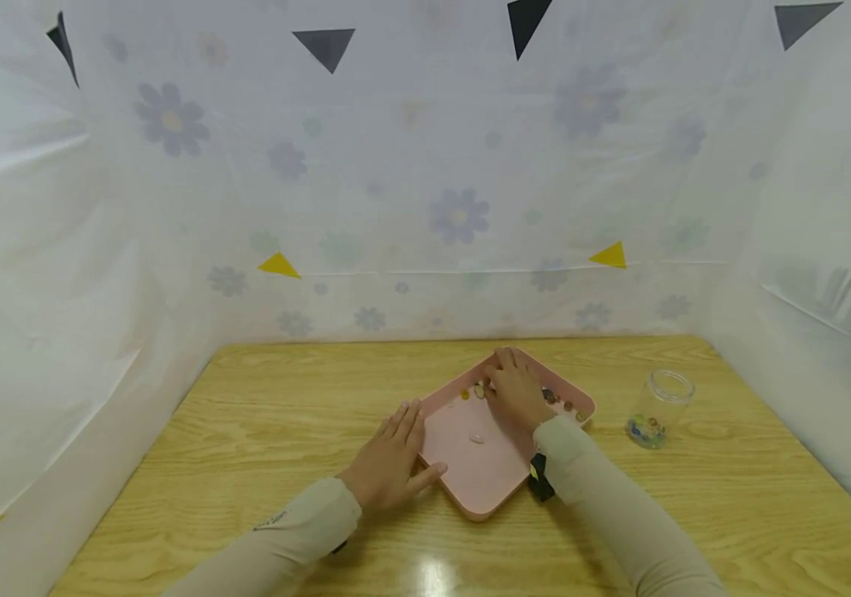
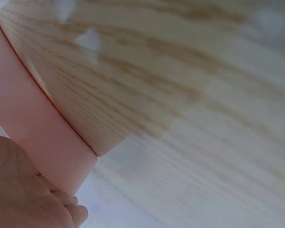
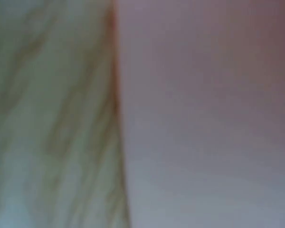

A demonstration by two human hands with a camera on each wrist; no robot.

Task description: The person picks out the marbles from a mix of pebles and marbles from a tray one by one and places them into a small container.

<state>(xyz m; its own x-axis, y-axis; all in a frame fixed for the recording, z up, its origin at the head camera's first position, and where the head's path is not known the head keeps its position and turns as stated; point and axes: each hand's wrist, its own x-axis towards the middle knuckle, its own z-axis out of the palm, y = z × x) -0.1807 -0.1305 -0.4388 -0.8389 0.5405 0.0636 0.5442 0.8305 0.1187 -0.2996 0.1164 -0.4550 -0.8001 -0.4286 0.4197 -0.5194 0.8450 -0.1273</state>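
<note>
A pink tray [image 1: 481, 489] lies turned cornerwise on the table. My left hand [image 1: 388, 460] rests along its left side with the fingers extended; in the left wrist view the same hand [image 2: 28, 190] lies against the tray's outer wall [image 2: 52, 128]. Inside the tray, my right hand [image 1: 517, 394] reaches down at the far corner, fingers bent among small stones. Whether it pinches one I cannot tell. Yellowish stones [image 1: 465, 395] lie left of it and dark ones [image 1: 549, 395] along the right wall. One pale, clear stone [image 1: 476, 438] sits mid-tray. Only the tray's blurred pink side [image 3: 204, 114] and table fill the right wrist view.
An open clear jar [image 1: 670, 385] stands right of the tray, several coloured stones [image 1: 647, 429] at its bottom. The wood-grain table [image 1: 284, 398] is bordered by white flower-patterned sheeting [image 1: 396, 307] at the back and sides.
</note>
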